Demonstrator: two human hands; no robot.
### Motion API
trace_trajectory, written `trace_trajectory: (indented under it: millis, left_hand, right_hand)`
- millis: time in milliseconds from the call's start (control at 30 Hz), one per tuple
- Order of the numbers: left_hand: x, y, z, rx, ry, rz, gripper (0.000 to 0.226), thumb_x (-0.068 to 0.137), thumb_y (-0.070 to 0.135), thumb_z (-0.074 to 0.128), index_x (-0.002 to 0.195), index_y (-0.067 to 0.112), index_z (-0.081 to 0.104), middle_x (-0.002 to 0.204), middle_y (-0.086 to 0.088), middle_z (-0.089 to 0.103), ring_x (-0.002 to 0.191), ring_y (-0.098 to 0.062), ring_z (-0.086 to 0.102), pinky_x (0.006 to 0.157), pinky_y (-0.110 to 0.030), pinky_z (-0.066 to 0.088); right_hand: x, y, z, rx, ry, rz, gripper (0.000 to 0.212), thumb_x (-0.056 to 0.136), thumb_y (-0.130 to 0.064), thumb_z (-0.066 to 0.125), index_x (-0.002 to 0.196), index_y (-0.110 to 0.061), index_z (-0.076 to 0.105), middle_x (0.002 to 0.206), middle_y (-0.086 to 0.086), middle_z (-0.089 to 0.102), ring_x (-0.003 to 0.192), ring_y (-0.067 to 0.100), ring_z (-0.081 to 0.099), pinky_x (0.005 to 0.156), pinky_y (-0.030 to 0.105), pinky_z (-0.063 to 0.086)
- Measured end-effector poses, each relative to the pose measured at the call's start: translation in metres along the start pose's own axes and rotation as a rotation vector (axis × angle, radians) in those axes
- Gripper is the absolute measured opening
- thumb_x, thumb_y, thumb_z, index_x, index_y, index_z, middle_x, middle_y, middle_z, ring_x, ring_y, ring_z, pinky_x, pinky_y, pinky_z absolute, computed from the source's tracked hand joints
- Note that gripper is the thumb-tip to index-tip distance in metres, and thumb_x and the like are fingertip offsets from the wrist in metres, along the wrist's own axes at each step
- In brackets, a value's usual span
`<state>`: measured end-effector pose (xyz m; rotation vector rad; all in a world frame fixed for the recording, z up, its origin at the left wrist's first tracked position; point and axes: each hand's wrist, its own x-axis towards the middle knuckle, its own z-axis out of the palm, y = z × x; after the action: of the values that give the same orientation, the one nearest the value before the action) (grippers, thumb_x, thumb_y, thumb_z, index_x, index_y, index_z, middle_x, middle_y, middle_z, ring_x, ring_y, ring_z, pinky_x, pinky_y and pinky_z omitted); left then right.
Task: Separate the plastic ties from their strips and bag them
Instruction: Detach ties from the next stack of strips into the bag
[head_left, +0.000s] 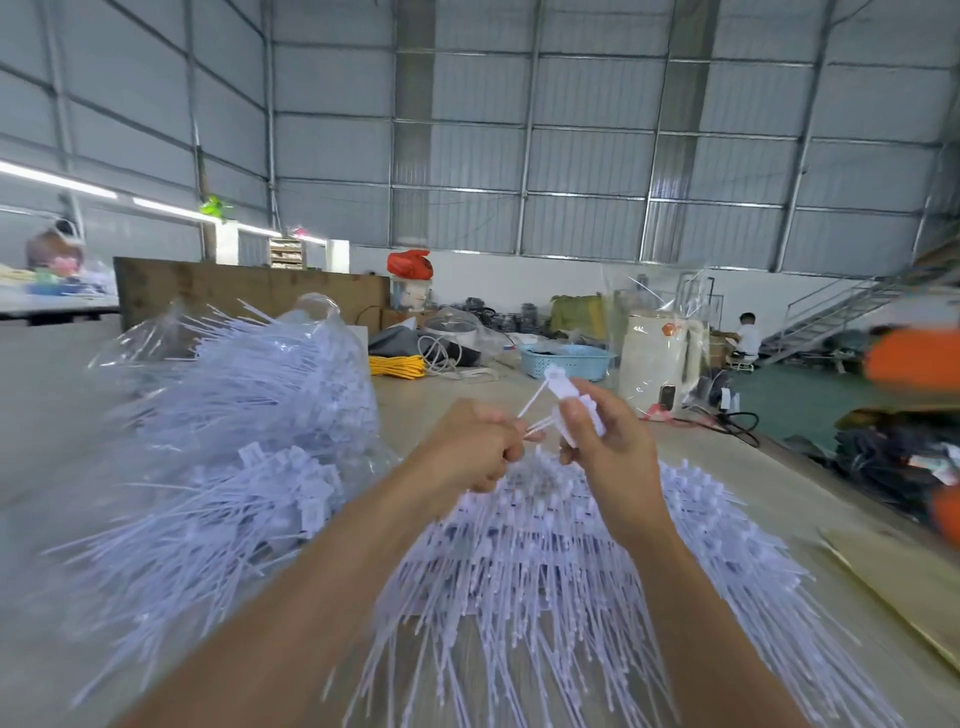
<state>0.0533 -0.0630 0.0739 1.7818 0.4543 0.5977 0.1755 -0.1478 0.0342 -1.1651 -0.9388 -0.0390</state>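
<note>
A strip of ties is held above the loose tie heap on the table. The right hand pinches its tag end; the left hand clenches the tails. Left of the heap lies a clear bag of ties.

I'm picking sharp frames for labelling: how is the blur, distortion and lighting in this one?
Head view: motion blur smears the near ties and the orange object at the right edge; the left hand and right hand, holding a strip of ties, are softer than the far wall; wide-angle distortion bows the wall beams; lighting is even daylight, with mild glare on the clear bag.
</note>
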Motion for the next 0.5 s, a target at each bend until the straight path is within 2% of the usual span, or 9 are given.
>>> trace_trajectory:
  millis: [67, 100, 167, 233, 300, 400, 467, 500]
  left_hand:
    - [0.001, 0.001, -0.032, 0.149, 0.140, 0.149, 0.031, 0.093, 0.008, 0.055, 0.065, 0.010, 0.066, 0.046, 0.005, 0.051, 0.038, -0.009, 0.033, 0.041, -0.019, 0.026]
    - [0.000, -0.002, -0.051, 0.263, 0.239, 0.232, 0.034, 0.094, 0.013, 0.056, 0.061, 0.010, 0.066, 0.049, 0.000, 0.054, 0.041, -0.013, 0.037, 0.046, -0.021, 0.029]
    - [0.000, -0.018, -0.093, 0.543, 0.472, 0.345, 0.023, 0.093, 0.016, 0.057, 0.079, 0.008, 0.075, 0.066, -0.013, 0.065, 0.056, -0.022, 0.053, 0.057, -0.028, 0.037]
    - [0.000, -0.043, -0.135, 0.811, 0.613, 0.337, 0.021, 0.091, 0.008, 0.057, 0.105, 0.009, 0.073, 0.086, -0.019, 0.067, 0.081, -0.033, 0.062, 0.068, -0.032, 0.041]
    - [-0.002, -0.071, -0.170, 1.105, 0.568, 0.207, 0.034, 0.090, 0.003, 0.052, 0.119, 0.010, 0.067, 0.098, -0.020, 0.058, 0.094, -0.038, 0.059, 0.078, -0.037, 0.046]
    - [-0.009, -0.107, -0.199, 1.516, 0.357, -0.146, 0.052, 0.091, 0.014, 0.045, 0.141, 0.027, 0.043, 0.122, -0.014, 0.042, 0.112, -0.033, 0.048, 0.092, -0.037, 0.045]
    - [-0.014, -0.118, -0.203, 1.628, 0.288, -0.314, 0.052, 0.095, 0.025, 0.041, 0.146, 0.030, 0.030, 0.128, -0.012, 0.036, 0.118, -0.030, 0.043, 0.098, -0.036, 0.044]
    - [-0.015, -0.118, -0.201, 1.643, 0.306, -0.375, 0.051, 0.097, 0.028, 0.038, 0.146, 0.030, 0.028, 0.130, -0.011, 0.035, 0.121, -0.030, 0.041, 0.099, -0.037, 0.043]
  right_hand:
    - [-0.001, 0.003, 0.002, -0.014, -0.020, 0.029, 0.026, 0.088, -0.035, 0.056, 0.112, -0.027, 0.058, 0.088, -0.010, 0.064, 0.061, 0.005, 0.061, 0.053, 0.019, 0.049]
    - [0.000, 0.006, 0.001, -0.061, -0.015, 0.051, 0.031, 0.089, -0.034, 0.056, 0.118, -0.023, 0.056, 0.094, -0.008, 0.061, 0.062, 0.003, 0.062, 0.052, 0.017, 0.049]
    - [0.000, 0.014, 0.000, -0.177, -0.003, 0.088, 0.034, 0.091, -0.030, 0.056, 0.122, -0.016, 0.054, 0.097, -0.007, 0.057, 0.063, 0.004, 0.063, 0.050, 0.012, 0.046]
    - [0.000, 0.022, 0.000, -0.244, -0.005, 0.102, 0.034, 0.091, -0.028, 0.057, 0.121, -0.013, 0.054, 0.095, -0.010, 0.054, 0.071, 0.013, 0.063, 0.050, 0.013, 0.045]
    - [0.001, 0.027, 0.002, -0.310, -0.009, 0.094, 0.033, 0.090, -0.026, 0.059, 0.120, -0.012, 0.055, 0.093, -0.009, 0.054, 0.076, 0.020, 0.062, 0.055, 0.016, 0.043]
    - [0.003, 0.035, 0.003, -0.484, -0.001, 0.077, 0.026, 0.089, -0.023, 0.062, 0.112, -0.011, 0.061, 0.101, 0.003, 0.058, 0.072, 0.014, 0.057, 0.065, 0.023, 0.045]
    - [0.001, 0.043, -0.001, -0.687, -0.051, 0.092, 0.022, 0.089, -0.024, 0.062, 0.106, -0.010, 0.065, 0.109, 0.008, 0.060, 0.079, 0.019, 0.059, 0.077, 0.030, 0.047]
    - [0.000, 0.048, -0.003, -0.781, -0.102, 0.098, 0.023, 0.088, -0.026, 0.063, 0.104, -0.010, 0.067, 0.111, 0.009, 0.061, 0.087, 0.022, 0.060, 0.081, 0.031, 0.047]
